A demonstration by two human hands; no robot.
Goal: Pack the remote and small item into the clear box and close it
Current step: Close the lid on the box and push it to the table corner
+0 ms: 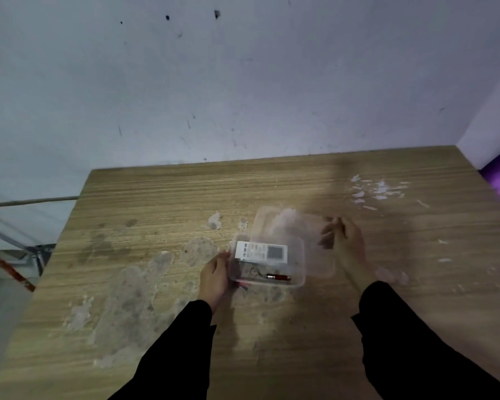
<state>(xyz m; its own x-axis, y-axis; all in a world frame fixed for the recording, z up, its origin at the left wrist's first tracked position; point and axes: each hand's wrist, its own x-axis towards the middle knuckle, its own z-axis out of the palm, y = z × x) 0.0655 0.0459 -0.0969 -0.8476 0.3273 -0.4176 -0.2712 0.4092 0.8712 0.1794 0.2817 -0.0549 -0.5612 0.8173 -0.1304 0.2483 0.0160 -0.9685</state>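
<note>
Left hand steadies clear box; right hand pinches lid.

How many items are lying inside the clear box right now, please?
2: the white remote along the far side of the clear box, and the small red keychain item along its near side. The blurred lid could hide something smaller.

Open clear box on table, white remote and red keychain item inside, lid raised
</note>
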